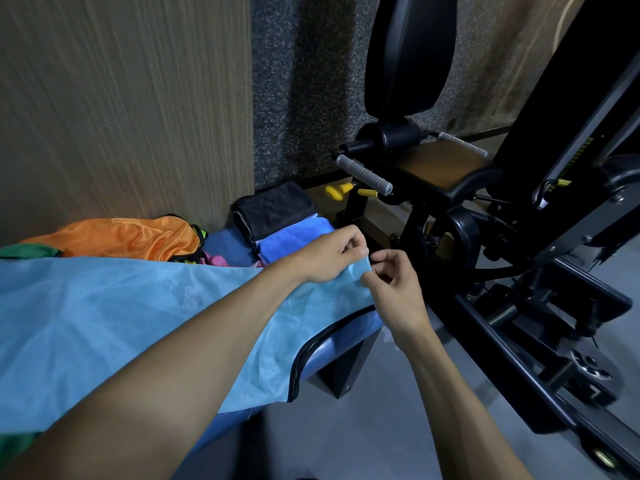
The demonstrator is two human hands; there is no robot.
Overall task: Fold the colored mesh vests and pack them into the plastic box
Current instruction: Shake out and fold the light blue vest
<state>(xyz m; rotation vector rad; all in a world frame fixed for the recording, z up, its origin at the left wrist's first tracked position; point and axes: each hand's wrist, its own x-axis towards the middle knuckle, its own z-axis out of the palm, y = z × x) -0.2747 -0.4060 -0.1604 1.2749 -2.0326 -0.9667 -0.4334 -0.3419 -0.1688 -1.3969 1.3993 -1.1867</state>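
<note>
The light blue vest point(138, 306) lies spread flat on the tabletop point(318, 351), not folded yet. The left hand point(329, 254) and the right hand point(391, 285) both pinch its far corner with curled fingers. An orange vest point(128, 237) waits in a loose heap behind (with green and pink bits peeking out). No plastic box shows here, so nearly all the folding and packing looks left to do.

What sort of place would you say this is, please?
Probably a gym: a black exercise machine with a padded seat and foam-covered handles stands beside the bench where vests are folded.
</note>
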